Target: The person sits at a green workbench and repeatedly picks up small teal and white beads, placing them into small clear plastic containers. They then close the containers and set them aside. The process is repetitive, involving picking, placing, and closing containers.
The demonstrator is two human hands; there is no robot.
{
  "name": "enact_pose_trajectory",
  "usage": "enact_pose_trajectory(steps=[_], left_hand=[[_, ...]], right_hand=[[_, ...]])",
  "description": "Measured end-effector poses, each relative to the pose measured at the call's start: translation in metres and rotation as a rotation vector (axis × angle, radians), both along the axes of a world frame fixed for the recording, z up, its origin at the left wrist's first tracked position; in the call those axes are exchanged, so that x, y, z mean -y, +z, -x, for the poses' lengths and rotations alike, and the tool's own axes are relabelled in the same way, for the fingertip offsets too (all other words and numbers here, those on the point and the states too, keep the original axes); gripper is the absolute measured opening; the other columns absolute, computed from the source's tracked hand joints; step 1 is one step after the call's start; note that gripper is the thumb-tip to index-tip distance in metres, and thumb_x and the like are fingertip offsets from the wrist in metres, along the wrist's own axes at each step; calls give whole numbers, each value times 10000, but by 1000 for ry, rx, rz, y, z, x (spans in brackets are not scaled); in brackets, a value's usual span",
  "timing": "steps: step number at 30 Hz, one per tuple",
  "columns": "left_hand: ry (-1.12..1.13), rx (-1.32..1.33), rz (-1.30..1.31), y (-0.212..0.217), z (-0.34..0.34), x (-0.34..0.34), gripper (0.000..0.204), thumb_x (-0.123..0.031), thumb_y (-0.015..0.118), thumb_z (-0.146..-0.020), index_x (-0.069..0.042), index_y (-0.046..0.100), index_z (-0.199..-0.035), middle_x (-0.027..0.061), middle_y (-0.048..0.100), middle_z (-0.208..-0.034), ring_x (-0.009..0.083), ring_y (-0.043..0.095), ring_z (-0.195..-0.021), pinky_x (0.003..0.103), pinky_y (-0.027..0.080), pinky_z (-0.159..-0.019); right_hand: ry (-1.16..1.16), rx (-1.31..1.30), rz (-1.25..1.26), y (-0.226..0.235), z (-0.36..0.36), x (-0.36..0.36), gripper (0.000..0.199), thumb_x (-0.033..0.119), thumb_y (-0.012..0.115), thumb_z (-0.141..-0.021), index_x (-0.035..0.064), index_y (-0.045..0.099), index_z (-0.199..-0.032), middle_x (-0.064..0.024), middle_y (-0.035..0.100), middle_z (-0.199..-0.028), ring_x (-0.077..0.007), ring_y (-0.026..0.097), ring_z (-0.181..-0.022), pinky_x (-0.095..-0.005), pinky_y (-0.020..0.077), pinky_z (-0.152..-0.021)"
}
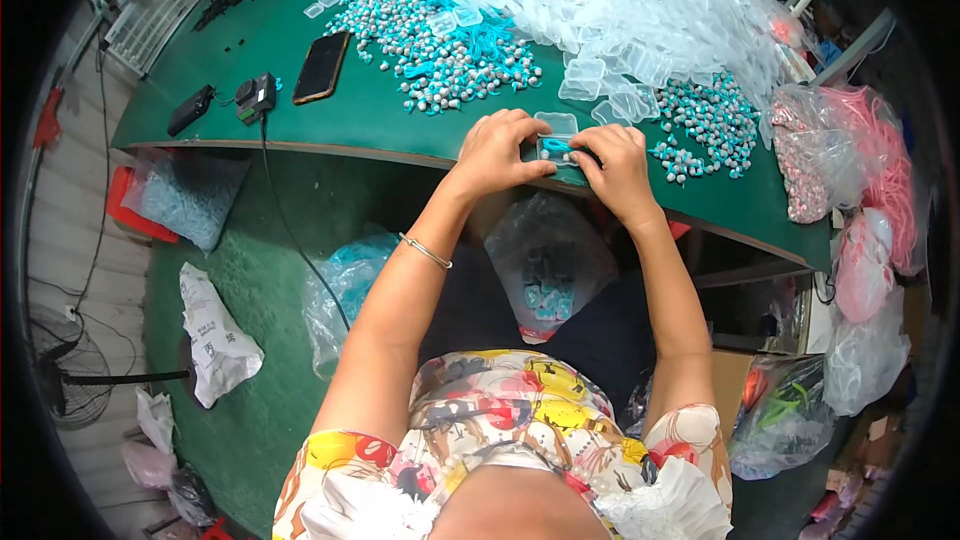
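At the table's near edge lies a small transparent plastic case (556, 124), its lid tipped open to the far side. A looped teal cord (553, 145) sits inside it. My left hand (500, 148) grips the case from the left, with the thumb along the near side and the fingers curled at the far side. From the right, my right hand (615, 162) pinches at the cord inside the case; its fingertips partly cover what is there. Beyond the hands are a pile of grey-and-teal corded plugs (440, 75) and a second such pile (710, 120).
A great heap of transparent cases (620, 0) covers the back of the green table (230, 110). On the left lie a phone (321, 68), a small black device (256, 97) with a cable and a black case (191, 110). A plastic bag (550, 260) holding filled cases hangs below the edge.
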State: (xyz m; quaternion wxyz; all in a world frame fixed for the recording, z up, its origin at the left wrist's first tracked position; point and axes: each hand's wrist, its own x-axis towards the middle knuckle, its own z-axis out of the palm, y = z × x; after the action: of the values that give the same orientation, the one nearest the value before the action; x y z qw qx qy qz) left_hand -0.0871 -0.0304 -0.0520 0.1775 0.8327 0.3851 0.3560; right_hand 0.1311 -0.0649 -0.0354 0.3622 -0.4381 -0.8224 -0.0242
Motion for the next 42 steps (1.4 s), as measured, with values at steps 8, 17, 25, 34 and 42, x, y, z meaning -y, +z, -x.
enact_pose_trajectory(steps=[8, 17, 25, 34, 42], left_hand=[[3, -7, -7, 1, 0, 1, 457, -350, 834, -661, -128, 704, -1039, 29, 623, -857, 257, 598, -909, 399, 452, -788], [12, -20, -58, -2, 1, 2, 469, -332, 833, -663, -115, 697, -1057, 34, 634, -856, 258, 606, -879, 394, 468, -771], [9, -24, -59, -1, 2, 1, 462, -331, 834, -663, -121, 695, -1050, 33, 633, -860, 258, 605, -885, 388, 466, -778], [29, 99, 53, 7, 0, 10, 528, -328, 842, -678, -140, 669, -1140, 31, 644, -923, 248, 605, -911, 385, 459, -808], [29, -82, -178, 0, -3, 9, 314, -326, 698, -859, -115, 675, -1090, 39, 628, -975, 257, 592, -954, 407, 453, -810]], right_hand=[[-15, 115, -75, -4, 5, -8, 84, 113, 693, -805, 130, 697, -887, -6, 635, -892, -214, 597, -902, -414, 376, -867], [-18, 208, -154, 4, 8, -7, 158, 99, 641, -822, 127, 697, -968, -26, 636, -916, -227, 602, -903, -431, 382, -875], [-112, 176, 56, 6, 10, -41, 178, 122, 646, -879, 60, 671, -1044, -96, 650, -978, -307, 612, -978, -439, 467, -807], [45, -84, 172, 8, -1, -40, 243, 82, 771, -732, 28, 640, -930, -139, 641, -884, -334, 637, -839, -428, 496, -740], [205, -165, 105, -4, 0, -2, 305, 84, 752, -766, 26, 648, -1047, -143, 626, -965, -343, 604, -971, -413, 493, -825]])
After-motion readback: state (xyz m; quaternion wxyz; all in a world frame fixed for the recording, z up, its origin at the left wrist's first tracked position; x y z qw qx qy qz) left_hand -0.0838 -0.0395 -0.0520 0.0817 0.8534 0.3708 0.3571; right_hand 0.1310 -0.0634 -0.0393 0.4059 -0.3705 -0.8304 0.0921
